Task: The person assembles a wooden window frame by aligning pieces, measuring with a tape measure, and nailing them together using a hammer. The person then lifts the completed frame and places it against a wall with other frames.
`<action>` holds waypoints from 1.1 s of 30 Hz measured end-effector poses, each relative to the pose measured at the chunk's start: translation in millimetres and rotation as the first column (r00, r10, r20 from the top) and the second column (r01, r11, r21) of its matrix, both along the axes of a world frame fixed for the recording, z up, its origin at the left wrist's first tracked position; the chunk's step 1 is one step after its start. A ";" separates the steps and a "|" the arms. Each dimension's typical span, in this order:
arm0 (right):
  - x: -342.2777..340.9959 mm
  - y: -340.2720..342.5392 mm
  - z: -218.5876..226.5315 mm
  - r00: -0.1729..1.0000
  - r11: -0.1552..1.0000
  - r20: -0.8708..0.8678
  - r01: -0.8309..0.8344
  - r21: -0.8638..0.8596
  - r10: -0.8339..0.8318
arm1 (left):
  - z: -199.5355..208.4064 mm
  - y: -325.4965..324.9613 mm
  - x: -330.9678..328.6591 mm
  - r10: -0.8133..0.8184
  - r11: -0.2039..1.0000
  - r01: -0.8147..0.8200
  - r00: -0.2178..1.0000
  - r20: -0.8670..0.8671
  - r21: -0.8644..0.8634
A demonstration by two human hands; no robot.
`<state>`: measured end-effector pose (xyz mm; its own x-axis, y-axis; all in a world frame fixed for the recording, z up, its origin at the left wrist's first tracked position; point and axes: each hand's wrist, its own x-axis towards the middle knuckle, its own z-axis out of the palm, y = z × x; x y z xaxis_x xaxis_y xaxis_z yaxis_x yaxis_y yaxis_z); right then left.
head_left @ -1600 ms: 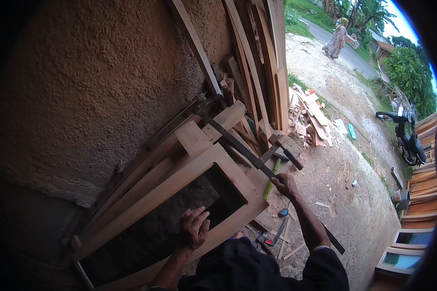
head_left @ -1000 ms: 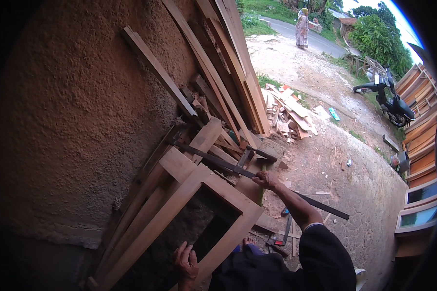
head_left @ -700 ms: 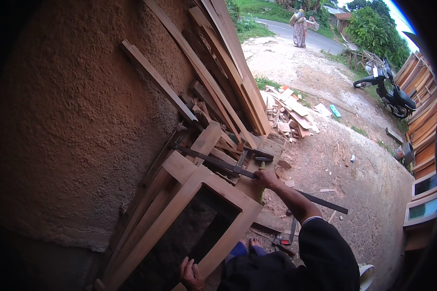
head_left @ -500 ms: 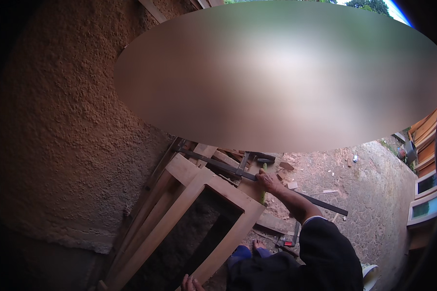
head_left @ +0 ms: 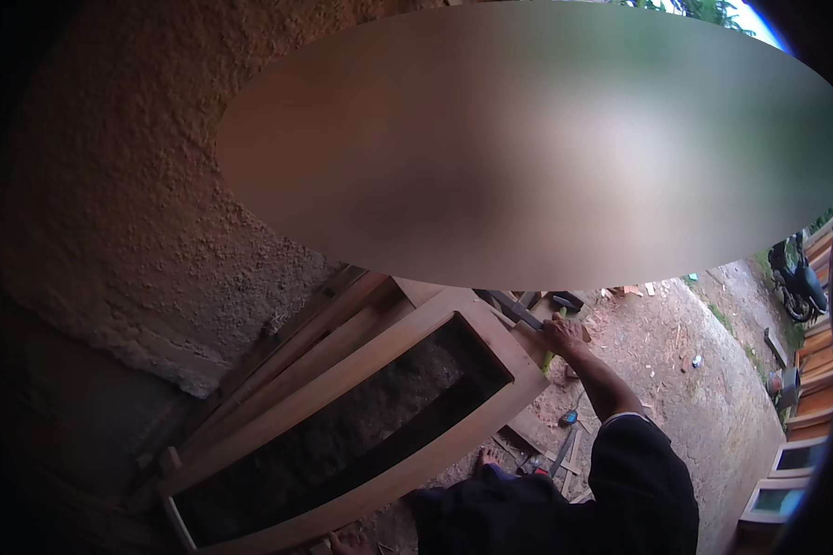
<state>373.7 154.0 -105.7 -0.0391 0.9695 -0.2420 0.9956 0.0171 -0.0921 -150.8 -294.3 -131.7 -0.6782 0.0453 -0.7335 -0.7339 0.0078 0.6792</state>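
Mostly the view is taken up by a rough plastered wall [head_left: 130, 176], brown and pebbly, filling everything from nine to twelve o'clock; a large blurred oval hides the upper middle, so what lies there cannot be told. Leaning against the wall's foot is a long wooden frame [head_left: 361, 370], pale planed timber with a dark rectangular opening, running from seven o'clock up toward the centre, with more boards stacked behind it. The ground [head_left: 685, 370] is bare packed dirt strewn with offcuts and shavings, outdoors in daylight, with painted window frames [head_left: 796, 462] stacked at four o'clock and a parked motorbike [head_left: 796, 282] at three.

The right hand [head_left: 565, 335], just right of centre, has its grip pressed down over the frame's top corner, where a dark metal bar [head_left: 514, 310] lies across the wood; whether the fingers close round the bar or merely rest on it, I cannot tell. The left hand [head_left: 347, 541] shows only at the lower edge, at six o'clock, fingers spread beside the frame's bottom rail.

The frame stands tilted on loose dirt, so in my judgement it could slide or topple if the corner hand lets go. A bare foot [head_left: 486, 458] near the lower rail would be caught.
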 end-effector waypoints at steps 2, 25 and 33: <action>-24.5 5.7 20.5 0.996 0.965 -0.067 0.067 0.254 -0.051 | 7.9 -14.5 -2.7 0.041 0.995 -0.041 0.999 0.004 0.087; -597.5 -6.8 5.9 0.510 0.460 -0.280 -0.859 -0.226 0.813 | -11.8 -50.7 -104.0 -0.150 0.886 0.018 0.957 0.248 0.464; -572.7 -33.1 55.9 0.440 0.423 -0.257 -0.898 -0.121 0.860 | -36.6 -72.0 -92.4 -0.170 0.773 0.041 0.975 0.144 0.633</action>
